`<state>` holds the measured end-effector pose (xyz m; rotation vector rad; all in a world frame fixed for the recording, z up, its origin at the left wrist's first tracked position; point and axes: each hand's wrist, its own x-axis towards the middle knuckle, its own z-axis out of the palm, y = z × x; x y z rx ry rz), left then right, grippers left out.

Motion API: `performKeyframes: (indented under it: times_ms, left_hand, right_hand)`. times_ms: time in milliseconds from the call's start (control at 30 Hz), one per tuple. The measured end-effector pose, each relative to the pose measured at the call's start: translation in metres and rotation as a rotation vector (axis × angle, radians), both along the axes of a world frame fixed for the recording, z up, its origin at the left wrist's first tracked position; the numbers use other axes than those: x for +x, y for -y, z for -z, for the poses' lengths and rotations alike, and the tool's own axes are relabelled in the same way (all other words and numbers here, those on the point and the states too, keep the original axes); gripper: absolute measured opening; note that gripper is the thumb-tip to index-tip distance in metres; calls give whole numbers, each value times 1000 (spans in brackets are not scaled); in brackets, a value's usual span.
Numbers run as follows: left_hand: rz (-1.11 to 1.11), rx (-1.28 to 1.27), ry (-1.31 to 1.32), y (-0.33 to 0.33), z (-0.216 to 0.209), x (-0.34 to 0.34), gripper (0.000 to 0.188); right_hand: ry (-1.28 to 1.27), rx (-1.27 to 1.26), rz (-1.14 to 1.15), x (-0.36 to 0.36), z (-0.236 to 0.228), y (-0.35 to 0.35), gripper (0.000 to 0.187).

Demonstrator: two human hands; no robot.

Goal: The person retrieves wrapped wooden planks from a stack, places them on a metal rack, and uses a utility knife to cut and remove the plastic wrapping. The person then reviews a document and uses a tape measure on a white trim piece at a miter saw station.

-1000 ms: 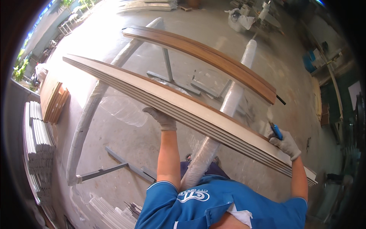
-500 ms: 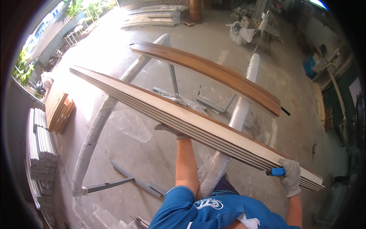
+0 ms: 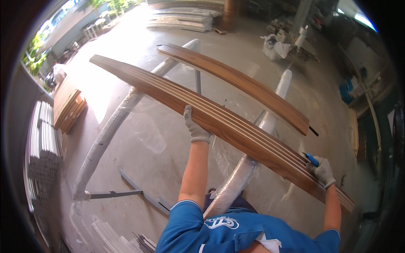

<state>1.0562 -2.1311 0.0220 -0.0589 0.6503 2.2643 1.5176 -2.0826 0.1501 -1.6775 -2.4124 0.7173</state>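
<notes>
1. L hand (image 3: 196,127), gloved, is at the near side of a long plank bundle (image 3: 232,137), left of its middle; one digit points up along the brown face. Can't tell if the other fingers grip underneath, as they're hidden.
2. R hand (image 3: 322,172), also gloved, has its fingers curled round a blue tool (image 3: 312,160), over the bundle nr its right end; tool's dark tip points up-left.
3. Plank bundle runs diag., upper L to lower R, across two plastic-wrapped bars, L bar (image 3: 107,135) & R bar (image 3: 235,180). Wood-grain face is toward the person; pale & brown edges alternate in lines along the top.
4. Beyond it, approx. parallel & apart, a 2nd brown piece (image 3: 244,90) lies across the same bars, w/ a dark rod (image 3: 313,131) poking out at its right end.
5. Floor, lower L: grey metal bars (image 3: 114,194), joined at an angle. Far L: stack of pale strips (image 3: 44,139), w/ brown panels (image 3: 67,105) just beyond. Upper R: white bag (image 3: 274,47).
</notes>
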Motion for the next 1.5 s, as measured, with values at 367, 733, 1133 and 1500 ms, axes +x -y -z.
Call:
performKeyframes:
  times_ms: [367,733,1133,1500]
  left_hand:
    - [42,-70,24,-42,-11,-17,60]
    - [-76,-1033,-272,-84,-47,-2,133]
    - [651,-818,-1601,51,27,-1,101]
    - [586,-1181,-2040,200,40,16,15]
  right_hand:
    - [-183,-487,-105,32,31,-84,32]
    - [-99,-325,-202,53,83,-140,40]
    - [-27,41,-157,33,21,-100,29]
    - [-534,-64,11,-56,35,60,38]
